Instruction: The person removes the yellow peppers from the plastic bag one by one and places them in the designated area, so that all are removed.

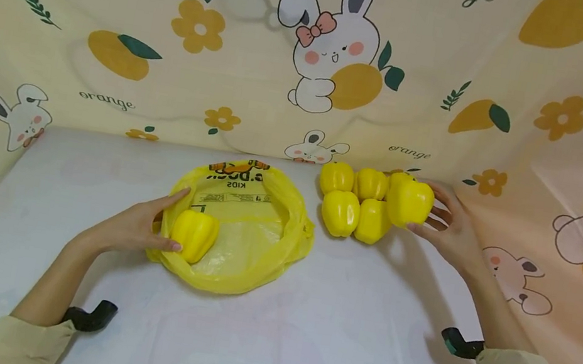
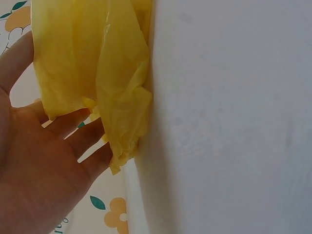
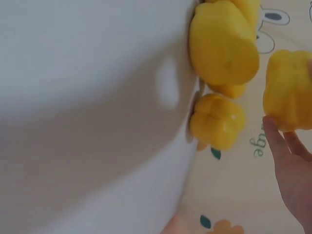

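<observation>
My left hand (image 1: 132,227) is at the left rim of a yellow plastic bag (image 1: 280,250), holding that rim between thumb and fingers. The bag stands with its mouth wide and its edge rolled outward. One yellow bell pepper (image 1: 196,235) lies inside against the left wall, near the thumb. In the left wrist view, some fingertips disappear behind the bag's folds (image 2: 122,87). My right hand (image 1: 450,226) grips another yellow bell pepper (image 1: 410,202) by its right side, raised over the table. Right beside it, several more yellow bell peppers (image 1: 340,213) sit in two rows.
A white tabletop (image 1: 254,348) lies under everything. Behind and at the sides hangs a cream cloth (image 1: 170,80) printed with rabbits, oranges and flowers; the pepper rows stand close to it. A black strap piece (image 1: 93,316) shows at each wrist.
</observation>
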